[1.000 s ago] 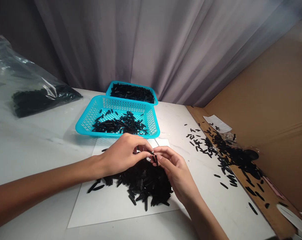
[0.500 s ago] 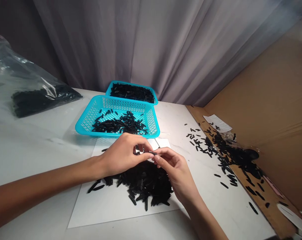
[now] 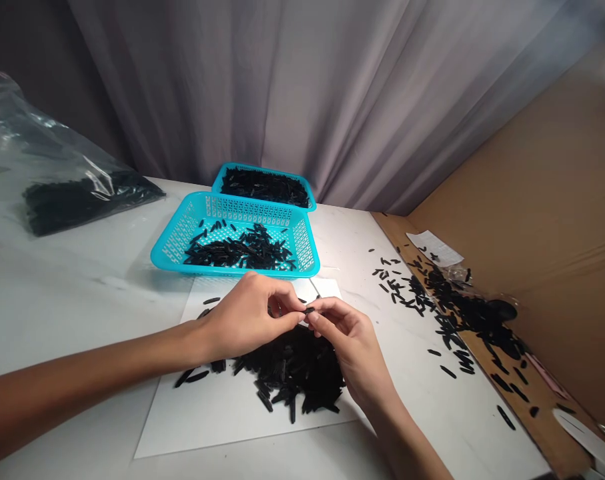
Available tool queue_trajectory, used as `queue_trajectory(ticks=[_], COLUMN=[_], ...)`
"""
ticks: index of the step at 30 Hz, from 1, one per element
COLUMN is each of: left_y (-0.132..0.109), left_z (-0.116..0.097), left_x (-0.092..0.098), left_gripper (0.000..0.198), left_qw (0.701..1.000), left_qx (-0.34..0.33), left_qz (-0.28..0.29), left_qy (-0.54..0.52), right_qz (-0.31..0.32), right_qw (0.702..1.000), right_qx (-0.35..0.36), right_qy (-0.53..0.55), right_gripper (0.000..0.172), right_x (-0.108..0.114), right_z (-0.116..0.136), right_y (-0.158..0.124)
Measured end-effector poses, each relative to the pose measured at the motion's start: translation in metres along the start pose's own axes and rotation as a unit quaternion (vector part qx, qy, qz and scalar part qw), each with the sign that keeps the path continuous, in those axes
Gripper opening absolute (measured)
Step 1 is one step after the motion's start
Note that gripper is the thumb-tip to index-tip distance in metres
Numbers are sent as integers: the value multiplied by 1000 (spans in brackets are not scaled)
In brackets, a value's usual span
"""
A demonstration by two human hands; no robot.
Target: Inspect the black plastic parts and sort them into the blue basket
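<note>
Between the fingertips of both hands is a small black elongated piece, partly covered by the fingers. My left hand pinches one end with thumb and forefinger. From the other side, my right hand pinches it too. Below the hands lies a pile of similar black pieces on a white sheet. Just beyond my hands stands a blue perforated basket, with a loose layer of black pieces on its bottom.
A second blue basket, filled with black pieces, stands behind the first. At the left is a clear plastic bag with dark contents. Black pieces are scattered along the right edge on brown cardboard, near a paper slip.
My left hand has shifted slightly down, and the fingertips have adjusted around the black piece, which now shows its end more. The baskets and pile look the same.
</note>
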State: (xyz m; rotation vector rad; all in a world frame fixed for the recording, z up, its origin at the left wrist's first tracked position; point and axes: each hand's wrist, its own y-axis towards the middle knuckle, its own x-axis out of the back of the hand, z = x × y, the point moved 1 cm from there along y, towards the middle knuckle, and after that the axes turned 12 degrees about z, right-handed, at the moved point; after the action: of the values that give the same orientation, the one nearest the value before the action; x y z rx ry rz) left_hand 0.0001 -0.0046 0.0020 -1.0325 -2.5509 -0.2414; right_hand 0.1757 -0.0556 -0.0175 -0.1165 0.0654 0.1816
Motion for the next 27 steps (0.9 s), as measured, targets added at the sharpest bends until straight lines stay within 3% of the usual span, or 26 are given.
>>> queue_trajectory(ticks=[12, 20, 24, 27], left_y=[-1, 4, 7, 6], left_z=[2, 0, 3, 5], left_x=[-1, 3, 4, 3], left_gripper=[8, 10, 11, 12], left_qw=[1000, 999, 999, 999], left_qx=[4, -4, 12, 9], left_qz=[16, -48, -36, -31], left_qy=[-1, 17, 1, -1], right_qz=[5, -12, -9, -1], right_qw=[1000, 1000, 999, 1000], right_qx=[-19, -2, 1, 3], right_qy=[2, 25, 34, 14], right_gripper=[19, 25, 33, 28], right_x=[1, 1, 2, 3], right_z=[-5, 0, 2, 1], right_y=[2, 0, -1, 0])
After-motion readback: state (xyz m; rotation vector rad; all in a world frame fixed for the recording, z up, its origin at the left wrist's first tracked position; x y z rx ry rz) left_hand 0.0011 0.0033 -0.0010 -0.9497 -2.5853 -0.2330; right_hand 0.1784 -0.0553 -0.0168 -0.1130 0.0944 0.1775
